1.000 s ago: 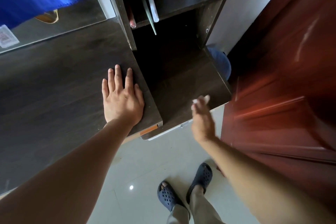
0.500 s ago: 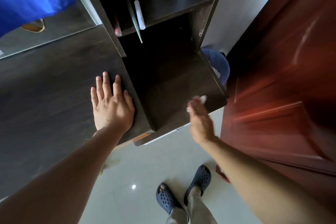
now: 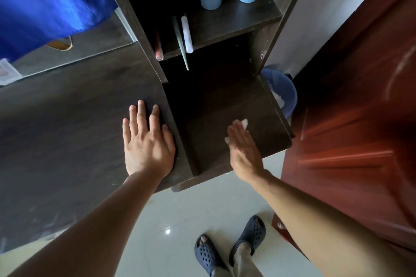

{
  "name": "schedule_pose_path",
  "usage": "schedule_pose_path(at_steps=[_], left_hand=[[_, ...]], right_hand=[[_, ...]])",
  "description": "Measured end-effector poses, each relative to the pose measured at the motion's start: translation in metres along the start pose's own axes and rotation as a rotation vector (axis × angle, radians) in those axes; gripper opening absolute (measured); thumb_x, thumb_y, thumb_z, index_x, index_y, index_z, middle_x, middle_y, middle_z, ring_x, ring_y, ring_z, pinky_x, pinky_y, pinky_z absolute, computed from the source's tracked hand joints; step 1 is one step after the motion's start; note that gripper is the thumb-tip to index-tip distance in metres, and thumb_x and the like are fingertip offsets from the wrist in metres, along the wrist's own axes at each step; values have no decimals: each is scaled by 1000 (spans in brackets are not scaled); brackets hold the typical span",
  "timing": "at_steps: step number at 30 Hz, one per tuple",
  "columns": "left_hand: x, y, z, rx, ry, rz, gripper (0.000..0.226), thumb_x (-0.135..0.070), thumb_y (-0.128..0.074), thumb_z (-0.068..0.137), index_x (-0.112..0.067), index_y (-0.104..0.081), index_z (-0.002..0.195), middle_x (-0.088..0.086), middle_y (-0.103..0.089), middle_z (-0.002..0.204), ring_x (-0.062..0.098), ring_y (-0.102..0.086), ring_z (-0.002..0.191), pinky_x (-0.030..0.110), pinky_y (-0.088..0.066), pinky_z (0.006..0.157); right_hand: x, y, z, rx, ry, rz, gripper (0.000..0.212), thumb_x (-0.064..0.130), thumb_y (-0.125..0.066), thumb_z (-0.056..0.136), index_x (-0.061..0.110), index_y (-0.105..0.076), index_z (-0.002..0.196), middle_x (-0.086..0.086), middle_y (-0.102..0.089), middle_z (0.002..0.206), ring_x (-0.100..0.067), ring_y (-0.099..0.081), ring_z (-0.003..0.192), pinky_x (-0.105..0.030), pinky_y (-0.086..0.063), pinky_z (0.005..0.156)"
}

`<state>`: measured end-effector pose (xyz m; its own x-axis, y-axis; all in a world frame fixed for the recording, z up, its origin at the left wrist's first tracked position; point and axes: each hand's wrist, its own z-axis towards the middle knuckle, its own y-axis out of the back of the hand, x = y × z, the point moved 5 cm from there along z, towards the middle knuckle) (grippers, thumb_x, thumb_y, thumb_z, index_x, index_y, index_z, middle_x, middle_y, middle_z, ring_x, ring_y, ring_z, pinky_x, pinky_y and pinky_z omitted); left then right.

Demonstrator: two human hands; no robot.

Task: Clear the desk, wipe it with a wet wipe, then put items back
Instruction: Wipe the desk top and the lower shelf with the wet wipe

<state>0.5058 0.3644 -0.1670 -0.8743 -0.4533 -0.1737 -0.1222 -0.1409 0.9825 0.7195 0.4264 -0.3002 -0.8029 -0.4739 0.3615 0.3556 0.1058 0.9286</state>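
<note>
- The wet wipe (image 3: 245, 123) is lying under the right hand (image 3: 244, 153) on the desk's (image 3: 67, 119) lower side panel (image 3: 213, 101), with white corners peeking out.
- The right fingers are stretching flat and pressing it, not pinching, though blur is softening the detail.
- The left hand (image 3: 147, 141) is resting flat on the desk, fingers straight, gripping nothing.
- The wipe is looking light, limp and damp, so a flat palm is probably suiting it best.
- A white tag (image 3: 7, 72) is showing print too blurred to read.
</note>
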Motion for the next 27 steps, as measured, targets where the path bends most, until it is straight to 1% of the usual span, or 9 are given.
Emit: schedule_pose_path(at_steps=[4, 7, 10, 13, 15, 19, 22, 25, 27], left_hand=[[-1, 0, 0, 11, -5, 15, 53, -32, -28, 93, -10, -36, 141, 18, -23, 154, 33, -15, 143, 48, -13, 117], [0, 0, 0, 10, -4, 18, 53, -32, -28, 94, -11, -36, 141, 18, -23, 154, 33, -15, 143, 47, -13, 117], [-1, 0, 0, 13, -5, 22, 53, -32, -28, 94, -10, -36, 141, 18, -22, 154, 33, -14, 144, 47, -13, 117], [-1, 1, 1, 11, -1, 15, 54, -33, -26, 93, -10, -37, 141, 18, -22, 154, 33, -14, 144, 47, -13, 117], [-1, 1, 1, 12, -1, 13, 55, -33, -25, 92, -10, -37, 141, 18, -23, 154, 33, -15, 143, 47, -14, 117], [-1, 1, 1, 18, -2, 19, 55, -34, -24, 93, -11, -36, 141, 17, -22, 154, 32, -14, 144, 47, -14, 117], [-1, 1, 1, 17, 1, 21, 55, -33, -25, 93, -11, -36, 142, 17, -22, 154, 33, -14, 144, 46, -13, 118], [-1, 0, 2, 18, -2, 23, 54, -33, -27, 93, -10, -36, 141, 17, -23, 154, 33, -14, 144, 45, -13, 118], [-1, 1, 2, 16, -1, 22, 54, -32, -28, 93, -10, -37, 141, 17, -23, 154, 33, -15, 144, 45, -14, 118]], right_hand=[[-7, -2, -4, 122, 255, -14, 55, -4, -49, 84, 0, -42, 138, -17, -36, 148, -27, -29, 140, -42, -26, 114], [-79, 25, 30, 70, 93, -140, 48, 4, -39, 88, -2, -43, 136, -20, -41, 144, -29, -33, 138, -47, -27, 113], [-111, 36, 62, 124, -96, -146, 50, 1, -47, 84, -3, -42, 134, -23, -42, 142, -33, -35, 136, -52, -31, 108], [-63, 16, 69, 135, -57, -115, 47, 8, -45, 90, 5, -40, 137, -15, -34, 148, -29, -22, 141, -48, -27, 112], [-23, -3, 60, 191, 55, -47, 49, 12, -35, 98, 7, -27, 146, -11, -16, 156, -24, -6, 146, -40, -11, 118], [-30, 9, 63, 216, 216, -82, 68, -2, -42, 87, 9, -15, 149, -8, -5, 157, -21, 1, 145, -39, -5, 119], [-87, 35, 92, 162, 45, -132, 58, 1, -45, 90, 4, -27, 145, -17, -23, 154, -26, -13, 145, -42, -10, 116], [-87, 41, 113, 148, -109, -94, 58, 11, -43, 95, 5, -20, 147, -15, -14, 156, -26, -8, 146, -42, -6, 116], [-49, 29, 117, 140, -35, -83, 59, 13, -41, 95, 5, -16, 148, -15, -10, 157, -25, -5, 146, -41, -5, 116]])
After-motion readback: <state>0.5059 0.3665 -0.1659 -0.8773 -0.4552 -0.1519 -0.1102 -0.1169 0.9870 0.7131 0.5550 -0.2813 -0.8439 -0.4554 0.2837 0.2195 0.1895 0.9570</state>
